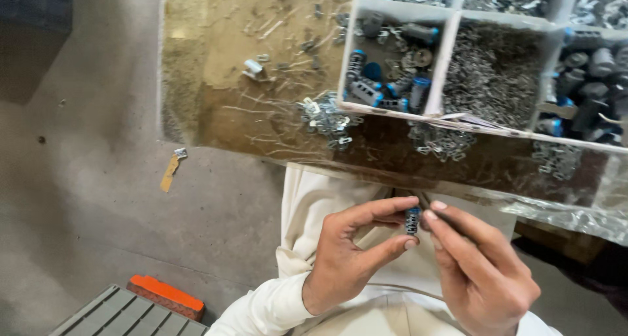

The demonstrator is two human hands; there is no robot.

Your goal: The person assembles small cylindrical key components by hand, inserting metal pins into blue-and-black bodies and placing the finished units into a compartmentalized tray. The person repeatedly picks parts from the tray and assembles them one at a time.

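Observation:
A small dark cylindrical part with a blue end is pinched between the fingertips of both hands, just below the workbench edge and above my lap. My left hand grips it with thumb and forefinger from the left. My right hand presses fingertips against it from the right. Both wrists wear cream sleeves. On the bench, a white divided tray holds more of these blue-ended cylinders in one compartment and several small metal clips in the one beside it.
Loose metal clips lie scattered on the worn brown bench by the tray's front. A clear plastic sheet hangs off the bench edge. On the concrete floor lie a tan strip, an orange block and a grey slatted crate.

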